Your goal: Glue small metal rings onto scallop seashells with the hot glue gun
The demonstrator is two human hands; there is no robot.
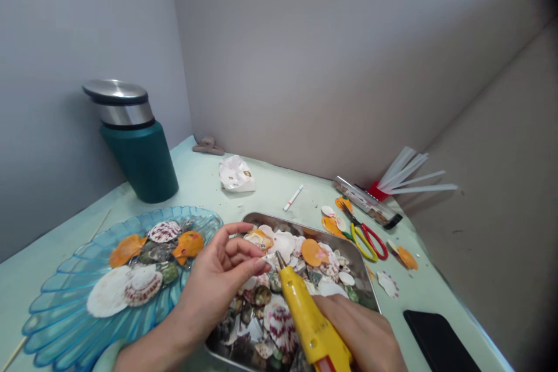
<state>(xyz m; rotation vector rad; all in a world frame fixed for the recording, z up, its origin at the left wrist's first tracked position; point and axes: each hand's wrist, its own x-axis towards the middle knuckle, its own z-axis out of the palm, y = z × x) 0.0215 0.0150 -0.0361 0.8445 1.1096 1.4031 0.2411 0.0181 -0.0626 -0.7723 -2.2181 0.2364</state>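
Note:
My right hand (pixel 360 328) is wrapped round a yellow glue gun (pixel 307 317), its metal nozzle pointing up and left. Between the thumb and fingertips of my left hand (pixel 222 267) is a small whitish shell (pixel 272 260), partly covered by the fingers. The nozzle tip is right beside this shell; whether they touch I cannot tell. Both hands are above a metal tray (pixel 370 285) heaped with shells, among them an orange scallop shell (pixel 313 252) and a purple-striped scallop shell (pixel 281 325).
To the left, a blue scalloped plate (pixel 56 308) bears several shells. Behind it stands a green tumbler (pixel 146 163). Scissors (pixel 365 237), loose shells, glue sticks (pixel 405 171) and a black phone (pixel 440 340) are on the right. A crumpled wrapper (pixel 236 174) lies near the wall.

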